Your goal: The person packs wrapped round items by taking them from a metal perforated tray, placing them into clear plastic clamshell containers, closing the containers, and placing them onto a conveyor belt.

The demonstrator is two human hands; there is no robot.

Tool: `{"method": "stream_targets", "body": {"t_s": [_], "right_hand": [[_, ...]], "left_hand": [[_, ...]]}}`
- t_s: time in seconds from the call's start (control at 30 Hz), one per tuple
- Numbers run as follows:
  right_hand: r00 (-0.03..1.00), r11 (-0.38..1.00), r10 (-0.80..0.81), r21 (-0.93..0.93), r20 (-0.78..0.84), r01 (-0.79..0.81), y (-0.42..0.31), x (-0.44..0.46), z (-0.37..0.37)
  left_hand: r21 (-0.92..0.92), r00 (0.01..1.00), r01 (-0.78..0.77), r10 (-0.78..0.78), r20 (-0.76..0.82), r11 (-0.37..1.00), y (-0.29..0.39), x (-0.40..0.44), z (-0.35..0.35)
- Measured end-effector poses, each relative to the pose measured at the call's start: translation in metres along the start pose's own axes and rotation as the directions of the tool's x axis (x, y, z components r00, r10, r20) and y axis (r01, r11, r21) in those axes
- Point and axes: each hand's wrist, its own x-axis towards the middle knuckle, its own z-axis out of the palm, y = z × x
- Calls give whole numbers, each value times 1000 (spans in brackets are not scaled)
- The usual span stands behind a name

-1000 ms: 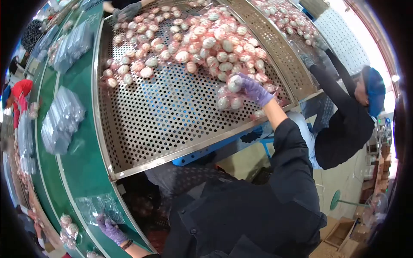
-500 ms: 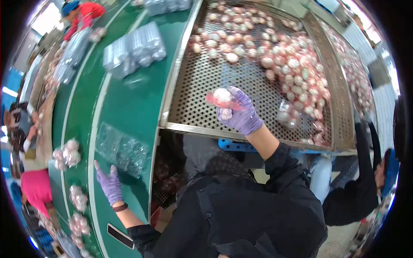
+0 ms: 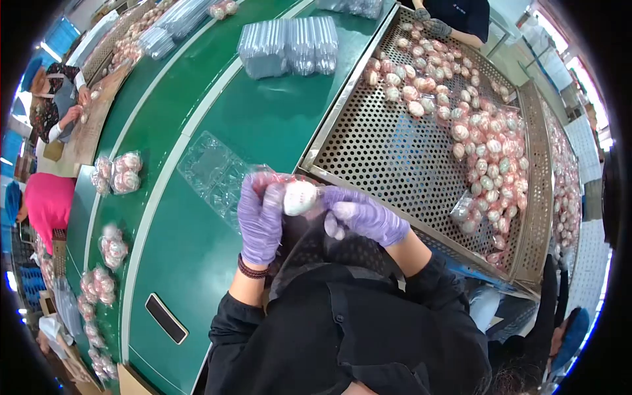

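Note:
In front of my body, a white egg-shaped item (image 3: 300,198) in clear, red-printed wrap, apparently a wrapped egg, is held between both hands. My left hand (image 3: 261,220), in a purple glove, is closed on the wrap's left side. My right hand (image 3: 366,217), also gloved, pinches its right end; whether anything else lies under those fingers I cannot tell. Just beyond my left hand, a clear plastic tray (image 3: 214,172) rests on the green conveyor belt (image 3: 197,263). To the right, a perforated metal bin (image 3: 368,141) holds many similar wrapped eggs (image 3: 490,155).
Stacked clear trays (image 3: 289,49) stand farther up the belt. A phone (image 3: 166,318) lies at lower left. Bundles of wrapped eggs (image 3: 125,172) line the far lane. Co-workers sit across; a co-worker's gloved hands (image 3: 431,23) reach the bin's far end.
My right hand has brought the wrapped egg from over the bin toward my body. My left hand has left the belt and taken hold of the wrap. The view has turned.

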Motion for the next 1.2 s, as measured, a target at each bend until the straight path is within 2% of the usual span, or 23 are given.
{"method": "stream_targets", "body": {"t_s": [0.03,0.1,0.13,0.17,0.23,0.3,0.33,0.37,0.43,0.53,0.57,0.63,0.67,0.73,0.8,0.87,1.0,1.03,1.07,1.1,1.13,1.17,1.2], "right_hand": [[997,989,-63,-133,-35,58,3,3,2],[982,982,-143,-144,-123,125,9,9,11],[984,990,-139,-8,-108,139,17,12,8],[970,983,-177,-74,-168,167,22,13,12],[925,964,-264,-119,-272,239,28,20,25],[905,967,-252,-122,-342,224,36,22,29],[877,969,-246,-129,-413,211,39,23,29],[875,968,-242,-48,-420,245,39,23,29],[845,958,-282,-93,-455,270,42,20,29],[838,918,-394,-199,-379,342,42,17,22],[841,901,-413,-293,-349,320,38,14,21],[882,926,-357,-238,-308,292,32,6,24],[877,907,-378,-308,-296,287,32,4,25],[841,722,-512,-617,-174,312,24,2,25],[830,624,-545,-719,-118,307,16,-5,34],[837,669,-537,-655,-101,350,20,-14,41],[806,489,-578,-738,125,465,14,-21,44],[785,448,-593,-737,178,506,16,-19,42],[687,298,-682,-761,253,576,29,-14,35],[681,293,-688,-763,249,575,23,-17,37],[686,247,-668,-784,288,570,13,-21,41],[691,201,-646,-800,325,565,7,-23,43],[716,242,-608,-778,344,580,6,-21,40]], "left_hand": [[28,1000,14,-14,-4,1000,-2,-1,1],[39,1000,29,-30,7,999,-4,-5,6],[140,1000,0,-1,7,990,-8,-8,6],[239,1000,-28,26,9,971,-10,-12,7],[281,994,-95,105,-22,955,-8,-10,11],[463,962,-252,271,26,850,-5,-6,11],[395,985,-165,171,21,904,-10,-7,9],[394,984,-169,175,20,904,-13,-6,9],[365,993,-91,110,-31,927,-19,-5,11],[235,989,88,-56,-140,968,-20,-5,12],[173,985,159,-145,-88,972,-17,-5,9],[30,961,262,-258,-99,965,-14,-9,12],[66,916,400,-397,-52,914,-5,-9,10],[-54,899,437,-433,72,898,-5,-18,10],[-73,878,473,-463,121,878,-4,-23,5],[-179,829,558,-539,149,810,6,-30,2],[-57,786,530,-466,406,846,-25,-42,-25],[-147,735,604,-476,484,783,-11,-42,-18],[201,777,362,-414,474,910,-85,-51,-67],[13,618,646,-533,578,764,-76,-50,-69],[-130,435,859,-572,696,496,-49,-49,-65],[-109,529,812,-645,551,573,-30,-57,-49],[-106,528,812,-646,551,574,-19,-58,-41]]}}
